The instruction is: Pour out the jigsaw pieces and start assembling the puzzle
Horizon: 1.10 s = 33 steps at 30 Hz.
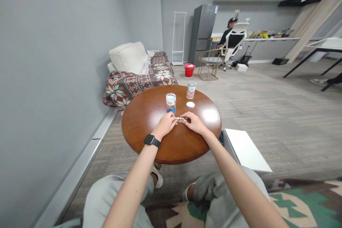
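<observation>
On a round brown wooden table (144,114) lies a small heap of little multicoloured pieces (181,119), too small to make out their kind. My left hand (166,125), with a black watch on its wrist, curls its fingers round the heap's left side. From the right, my right hand (195,123) bends its fingers and thumb about the other side. The fingers of both hands touch the pieces and partly hide them. Just behind my left hand stands an open clear jar (171,103) with a colourful label. Farther back is a second jar (191,90), its silver-grey top on, near a white round lid (190,104).
A patterned sofa (139,82) with a cream cushion (128,57) stands beyond the table at left. A white box-like stool (247,149) is by my right knee. Farther off are a red bucket (189,70), a wire chair (211,62) and a seated person (224,37).
</observation>
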Motion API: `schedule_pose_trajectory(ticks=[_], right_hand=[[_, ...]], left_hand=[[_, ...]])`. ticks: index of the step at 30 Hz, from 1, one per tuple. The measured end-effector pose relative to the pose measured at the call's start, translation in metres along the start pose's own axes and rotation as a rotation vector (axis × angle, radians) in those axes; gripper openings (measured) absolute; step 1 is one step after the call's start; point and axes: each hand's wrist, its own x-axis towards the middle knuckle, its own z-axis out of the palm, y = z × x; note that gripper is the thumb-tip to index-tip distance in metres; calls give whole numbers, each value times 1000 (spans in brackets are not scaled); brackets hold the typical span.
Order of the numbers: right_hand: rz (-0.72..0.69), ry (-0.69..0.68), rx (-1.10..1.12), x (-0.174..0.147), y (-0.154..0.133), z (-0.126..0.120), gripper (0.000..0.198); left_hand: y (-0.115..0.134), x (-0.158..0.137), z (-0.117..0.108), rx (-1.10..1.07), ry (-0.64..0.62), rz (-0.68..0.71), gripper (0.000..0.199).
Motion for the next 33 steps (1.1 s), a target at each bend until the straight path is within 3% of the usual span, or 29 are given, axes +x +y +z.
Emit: schedule_pose_trajectory(ticks=[3, 9, 17, 26, 33], right_hand=[[6, -11, -3, 0, -1, -1, 15], [-67, -17, -59, -3, -4, -2, 36], [-41, -42, -48, 1, -3, 0, 12], [52, -15, -61, 1, -5, 0, 10], [83, 44, -63, 1, -11, -1, 13]], left_hand=[[1, 0, -1, 5, 0, -10, 23], [-6, -2, -4, -53, 7, -82, 18], [-8, -4, -2, -71, -2, -116, 7], [-14, -4, -3, -135, 42, -109, 4], [-4, -3, -7, 98, 10, -31, 8]])
